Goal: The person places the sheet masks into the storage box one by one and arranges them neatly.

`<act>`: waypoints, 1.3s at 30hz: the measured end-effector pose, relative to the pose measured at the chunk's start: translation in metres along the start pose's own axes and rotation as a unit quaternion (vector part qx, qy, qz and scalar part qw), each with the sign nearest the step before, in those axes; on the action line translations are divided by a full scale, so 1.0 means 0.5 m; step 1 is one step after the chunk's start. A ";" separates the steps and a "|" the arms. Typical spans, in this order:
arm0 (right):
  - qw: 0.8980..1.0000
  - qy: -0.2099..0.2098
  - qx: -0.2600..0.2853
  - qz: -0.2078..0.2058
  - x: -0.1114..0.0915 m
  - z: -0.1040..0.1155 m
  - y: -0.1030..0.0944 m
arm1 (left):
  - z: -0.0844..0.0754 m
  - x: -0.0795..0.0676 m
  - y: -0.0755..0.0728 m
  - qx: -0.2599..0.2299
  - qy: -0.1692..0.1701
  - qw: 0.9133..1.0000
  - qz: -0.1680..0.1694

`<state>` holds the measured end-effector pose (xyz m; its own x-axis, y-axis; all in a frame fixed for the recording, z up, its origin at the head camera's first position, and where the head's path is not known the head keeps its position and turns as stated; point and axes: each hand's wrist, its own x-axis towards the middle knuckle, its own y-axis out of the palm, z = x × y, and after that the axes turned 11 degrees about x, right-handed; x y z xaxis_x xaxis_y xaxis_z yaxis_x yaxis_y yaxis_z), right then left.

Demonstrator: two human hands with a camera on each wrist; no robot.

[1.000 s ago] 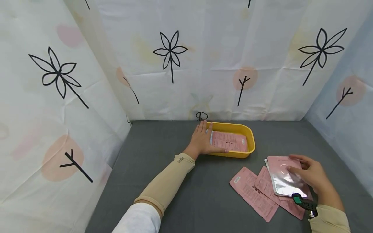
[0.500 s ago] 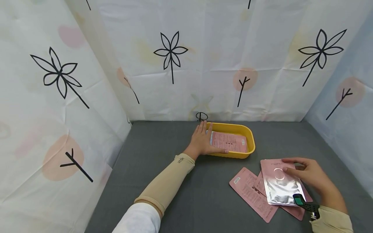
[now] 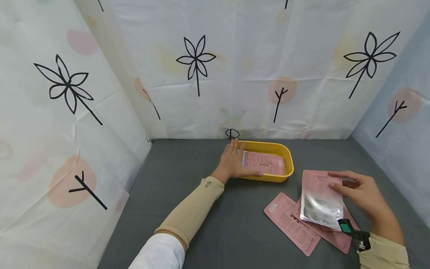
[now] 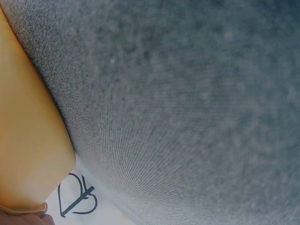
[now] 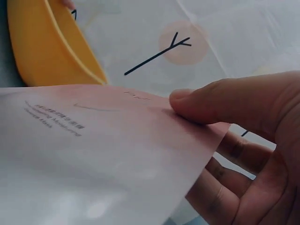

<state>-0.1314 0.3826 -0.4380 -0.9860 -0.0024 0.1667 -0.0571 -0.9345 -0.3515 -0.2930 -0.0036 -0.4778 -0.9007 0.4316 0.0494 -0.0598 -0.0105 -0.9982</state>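
Note:
My right hand [image 3: 364, 192] pinches a pink and silver sheet mask packet [image 3: 320, 201] by its upper right edge. In the right wrist view, the thumb [image 5: 197, 104] presses on the printed face of the packet [image 5: 93, 150] and the fingers lie behind it. Over at the back, my left hand [image 3: 231, 162] rests on the left end of a yellow tray [image 3: 289, 160], fingers extended and thumb along the near rim. Inside the tray lies a pink packet [image 3: 263, 163], printed side up. The left wrist view hardly shows the hand's fingers.
Several more pink packets [image 3: 290, 224] lie overlapping on the grey tabletop [image 3: 231, 224], partly beneath the held one. White curtains [image 3: 248, 45] with plant drawings stand behind and at both sides of the table. A black band device [image 3: 354, 233] sits at my right wrist.
The right hand has shifted the sheet mask packet leftward, then up off the pile and tilted it. The left hand and the tray stay where they were.

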 end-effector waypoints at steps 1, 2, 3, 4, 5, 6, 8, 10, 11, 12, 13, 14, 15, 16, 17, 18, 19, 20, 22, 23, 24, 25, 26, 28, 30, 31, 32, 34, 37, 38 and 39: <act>1.000 -0.009 0.009 -0.004 0.001 0.003 0.002 | 0.000 0.000 0.000 0.002 0.000 1.000 0.001; 1.000 -0.018 0.018 -0.008 0.001 0.007 0.004 | 0.000 0.000 0.000 0.004 0.000 1.000 0.001; 0.999 -0.027 0.029 -0.010 0.003 0.010 0.005 | 0.000 0.001 0.000 0.006 0.001 1.000 0.003; 0.998 -0.033 0.042 -0.011 0.005 0.012 0.007 | 0.000 0.001 0.000 0.008 0.001 1.000 0.005; 0.997 -0.039 0.062 -0.012 0.006 0.014 0.010 | 0.001 0.002 0.001 0.011 0.001 1.000 0.004; 0.996 -0.042 0.082 -0.013 0.008 0.016 0.012 | 0.001 0.003 0.002 0.013 0.001 1.000 0.004; 0.990 -0.046 0.129 -0.015 0.014 0.020 0.017 | 0.002 0.004 0.003 0.016 0.001 1.000 0.005; 0.981 -0.044 0.187 -0.023 0.022 0.021 0.022 | 0.002 0.004 0.004 0.015 0.001 1.000 0.007; 0.975 -0.041 0.217 -0.031 0.027 0.021 0.026 | 0.003 0.004 0.004 0.014 0.000 1.000 0.007; 0.969 -0.036 0.240 -0.044 0.032 0.021 0.029 | 0.003 0.004 0.004 0.014 -0.001 1.000 0.010; 0.962 -0.031 0.265 -0.058 0.037 0.021 0.032 | 0.003 0.004 0.005 0.013 -0.002 1.000 0.012; 0.954 -0.025 0.289 -0.076 0.043 0.020 0.036 | 0.003 0.004 0.005 0.013 -0.002 1.000 0.014; 0.948 -0.017 0.304 -0.095 0.048 0.018 0.040 | 0.003 0.003 0.005 0.010 -0.002 1.000 0.013; 0.942 -0.009 0.317 -0.114 0.053 0.017 0.044 | 0.004 0.002 0.006 0.009 -0.002 1.000 0.012; 0.936 0.000 0.327 -0.133 0.057 0.016 0.048 | 0.004 0.001 0.007 0.008 -0.002 1.000 0.010; 0.931 0.010 0.334 -0.150 0.060 0.015 0.052 | 0.004 0.002 0.009 0.008 -0.002 1.000 0.008; 0.926 0.022 0.340 -0.164 0.063 0.014 0.056 | 0.004 0.002 0.011 0.007 -0.001 1.000 0.008; 0.924 0.033 0.338 -0.178 0.066 0.014 0.060 | 0.004 0.003 0.013 0.008 0.000 1.000 0.005; 0.918 0.052 0.340 -0.197 0.071 0.014 0.068 | 0.004 0.004 0.016 0.010 -0.001 1.000 0.003; 0.915 0.060 0.343 -0.205 0.074 0.014 0.071 | 0.003 0.005 0.017 0.011 -0.002 1.000 0.003; 0.912 0.068 0.345 -0.210 0.077 0.013 0.073 | 0.002 0.006 0.017 0.012 -0.002 1.000 0.004; 0.909 0.074 0.349 -0.214 0.079 0.011 0.075 | 0.001 0.006 0.017 0.011 -0.003 1.000 0.005; 0.907 0.079 0.351 -0.218 0.081 0.008 0.078 | 0.000 0.006 0.017 0.013 -0.003 1.000 0.004; 0.902 0.085 0.360 -0.223 0.083 0.001 0.082 | -0.002 0.007 0.017 0.014 -0.004 1.000 0.008; 0.900 0.086 0.362 -0.226 0.084 -0.007 0.087 | -0.002 0.008 0.016 0.016 -0.002 1.000 0.011; 0.900 0.084 0.362 -0.227 0.084 -0.011 0.090 | -0.003 0.009 0.015 0.018 -0.001 1.000 0.012; 0.903 0.082 0.355 -0.226 0.084 -0.015 0.092 | -0.003 0.009 0.014 0.020 0.000 1.000 0.015; 0.911 0.075 0.346 -0.212 0.085 -0.021 0.097 | -0.003 0.010 0.011 0.023 0.000 1.000 0.018; 0.925 0.069 0.330 -0.177 0.086 -0.027 0.100 | -0.003 0.011 0.008 0.026 -0.002 0.999 0.019; 0.929 0.069 0.323 -0.165 0.086 -0.028 0.101 | -0.002 0.012 0.008 0.027 -0.004 0.999 0.019; 0.933 0.069 0.318 -0.154 0.087 -0.029 0.103 | -0.002 0.012 0.008 0.027 -0.005 0.999 0.018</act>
<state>-0.1796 0.3396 -0.4621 -0.9513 0.3063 0.0344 -0.2801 -0.9059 0.3177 -0.2983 -0.0002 -0.4817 -0.9070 0.4210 0.0149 -0.0510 -0.0747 -0.9959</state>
